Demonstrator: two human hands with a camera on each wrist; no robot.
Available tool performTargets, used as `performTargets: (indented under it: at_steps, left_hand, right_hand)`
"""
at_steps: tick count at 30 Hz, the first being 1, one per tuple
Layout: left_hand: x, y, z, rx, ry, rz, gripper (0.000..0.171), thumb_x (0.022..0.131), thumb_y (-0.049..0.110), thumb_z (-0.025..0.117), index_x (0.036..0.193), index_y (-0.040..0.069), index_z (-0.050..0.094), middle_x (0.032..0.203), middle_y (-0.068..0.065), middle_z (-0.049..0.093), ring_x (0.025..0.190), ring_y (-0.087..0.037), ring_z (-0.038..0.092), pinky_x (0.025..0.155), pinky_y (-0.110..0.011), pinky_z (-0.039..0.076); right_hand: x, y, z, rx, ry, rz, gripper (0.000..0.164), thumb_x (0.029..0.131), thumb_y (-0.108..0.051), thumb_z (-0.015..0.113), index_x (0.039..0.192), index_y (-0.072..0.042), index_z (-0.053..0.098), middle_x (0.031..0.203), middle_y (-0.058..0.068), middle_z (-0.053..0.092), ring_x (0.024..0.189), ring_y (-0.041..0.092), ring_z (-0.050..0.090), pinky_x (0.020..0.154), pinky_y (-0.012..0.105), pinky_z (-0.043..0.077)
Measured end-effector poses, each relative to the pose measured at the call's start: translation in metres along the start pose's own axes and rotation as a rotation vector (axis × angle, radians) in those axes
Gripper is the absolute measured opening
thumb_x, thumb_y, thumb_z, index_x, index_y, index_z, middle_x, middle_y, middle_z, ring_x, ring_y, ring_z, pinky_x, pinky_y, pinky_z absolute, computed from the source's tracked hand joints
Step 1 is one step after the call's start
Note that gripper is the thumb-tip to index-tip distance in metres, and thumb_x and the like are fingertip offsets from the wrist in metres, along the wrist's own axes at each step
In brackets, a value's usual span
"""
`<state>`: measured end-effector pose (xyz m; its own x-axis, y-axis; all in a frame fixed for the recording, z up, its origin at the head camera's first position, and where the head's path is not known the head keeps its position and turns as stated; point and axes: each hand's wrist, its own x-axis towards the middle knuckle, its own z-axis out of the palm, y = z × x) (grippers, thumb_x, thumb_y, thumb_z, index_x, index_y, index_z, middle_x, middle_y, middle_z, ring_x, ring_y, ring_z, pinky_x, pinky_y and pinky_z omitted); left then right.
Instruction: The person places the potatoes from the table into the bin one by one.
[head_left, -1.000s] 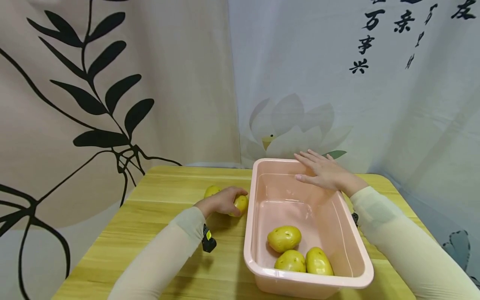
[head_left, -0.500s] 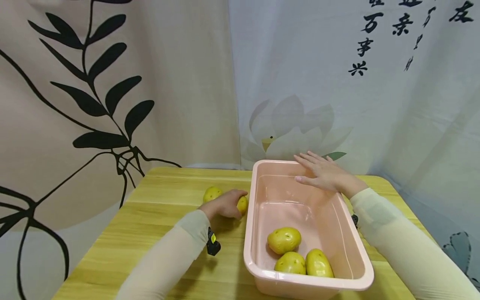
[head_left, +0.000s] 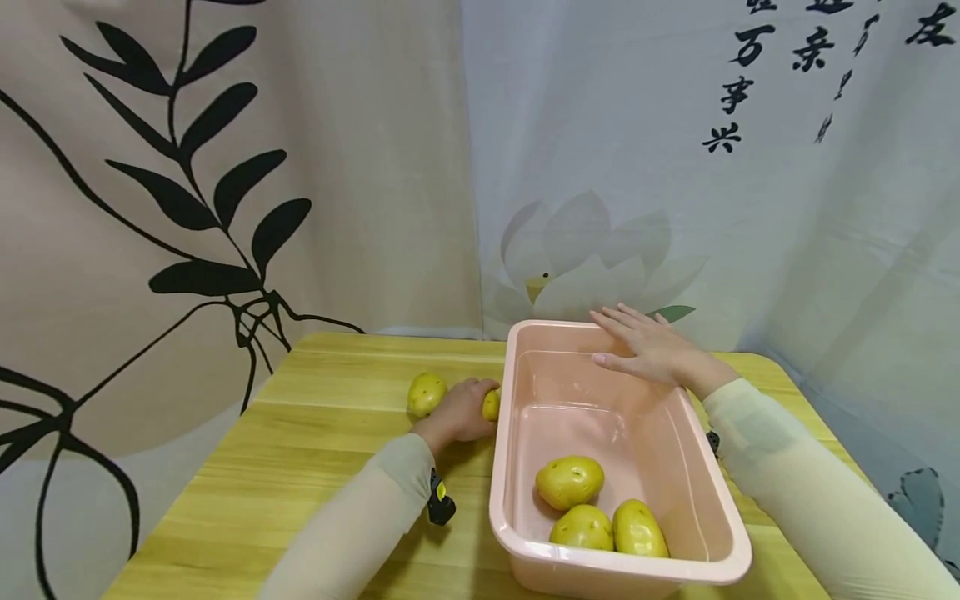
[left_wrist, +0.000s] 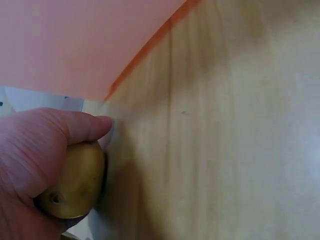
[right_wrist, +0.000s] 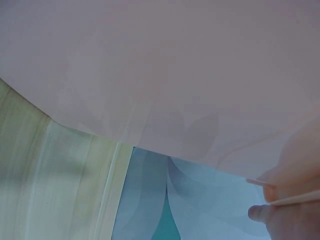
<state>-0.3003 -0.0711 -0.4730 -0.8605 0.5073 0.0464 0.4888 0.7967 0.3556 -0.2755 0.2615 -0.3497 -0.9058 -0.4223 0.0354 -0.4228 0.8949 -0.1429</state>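
Observation:
My left hand (head_left: 463, 412) grips a yellow potato (head_left: 491, 406) just outside the left wall of the pink plastic basin (head_left: 501, 467). In the left wrist view, the thumb and palm curl around this potato (left_wrist: 77, 182), low over the wooden table. A second potato (head_left: 427, 394) lies on the table, just behind and left of that hand. Three more potatoes (head_left: 570, 482) sit together at the near end inside the basin. My right hand (head_left: 652, 346) rests with straight, spread fingers across the basin's far right rim, its thumb on the inner side.
The basin stands on a wooden table (head_left: 337, 417), right of its middle. Behind the table's back edge hangs a printed curtain (head_left: 382, 167) with leaf and lotus patterns. A small black device (head_left: 440, 500) is strapped at the left wrist.
My left hand has shifted slightly right with its potato, closer to the basin wall, and more of the potato behind it shows. The right hand and basin stay put.

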Motion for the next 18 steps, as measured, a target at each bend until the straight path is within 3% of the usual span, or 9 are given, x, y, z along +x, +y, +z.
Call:
performTargets:
  at_steps: [8, 18]
  left_hand:
    - [-0.007, 0.003, 0.008, -0.026, 0.047, -0.022, 0.072, 0.076, 0.035, 0.077, 0.139, 0.017, 0.048, 0.131, -0.011, 0.052, 0.116, -0.031, 0.053, 0.098, -0.045, 0.044]
    - [-0.031, 0.0, 0.008, 0.006, 0.075, 0.066, 0.072, 0.075, 0.033, 0.077, 0.139, 0.013, 0.048, 0.129, -0.011, 0.054, 0.118, -0.028, 0.053, 0.1, -0.042, 0.042]
  right_hand:
    - [-0.002, 0.002, 0.0, 0.008, -0.011, 0.005, 0.082, 0.089, -0.071, 0.04, 0.155, -0.027, 0.018, 0.16, 0.005, 0.014, 0.147, 0.031, 0.003, 0.108, 0.068, 0.004]
    - [-0.001, 0.003, 0.0, -0.003, -0.005, -0.003, 0.083, 0.089, -0.072, 0.039, 0.155, -0.027, 0.017, 0.16, 0.006, 0.016, 0.146, 0.032, 0.005, 0.108, 0.069, 0.005]
